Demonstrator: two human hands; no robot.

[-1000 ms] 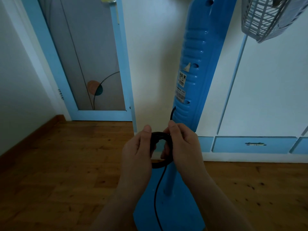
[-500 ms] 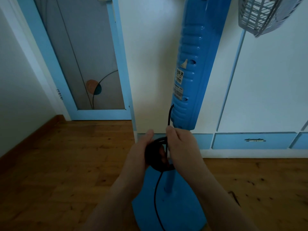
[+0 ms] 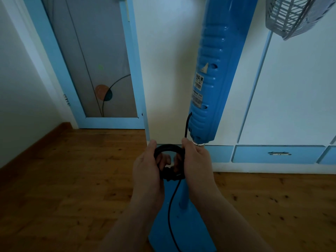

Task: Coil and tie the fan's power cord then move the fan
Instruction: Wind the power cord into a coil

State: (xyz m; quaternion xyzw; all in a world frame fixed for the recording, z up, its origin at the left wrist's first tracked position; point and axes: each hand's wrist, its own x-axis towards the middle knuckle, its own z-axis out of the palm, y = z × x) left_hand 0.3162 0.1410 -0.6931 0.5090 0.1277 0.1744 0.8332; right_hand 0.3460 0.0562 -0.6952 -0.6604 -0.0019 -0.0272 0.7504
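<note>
A blue pedestal fan (image 3: 214,84) stands on the wooden floor, its grey grille (image 3: 294,15) at the top right and its flat blue base (image 3: 183,231) between my forearms. The black power cord (image 3: 169,149) leaves the fan's column, forms a small coil in front of the pole, and trails down over the base. My left hand (image 3: 147,166) grips the coil's left side, fingers curled through it. My right hand (image 3: 196,160) grips the right side, thumb on top where the cord comes down from the column.
A white wall and a white cabinet with blue trim and a low drawer (image 3: 278,154) stand right behind the fan. A blue-framed door (image 3: 94,70) is at the back left. Wooden floor (image 3: 72,179) stretches left and right of the fan.
The coil has turned to face me as an open ring, and my hands have shifted slightly around it. The view has tilted a little; the fan has not moved.
</note>
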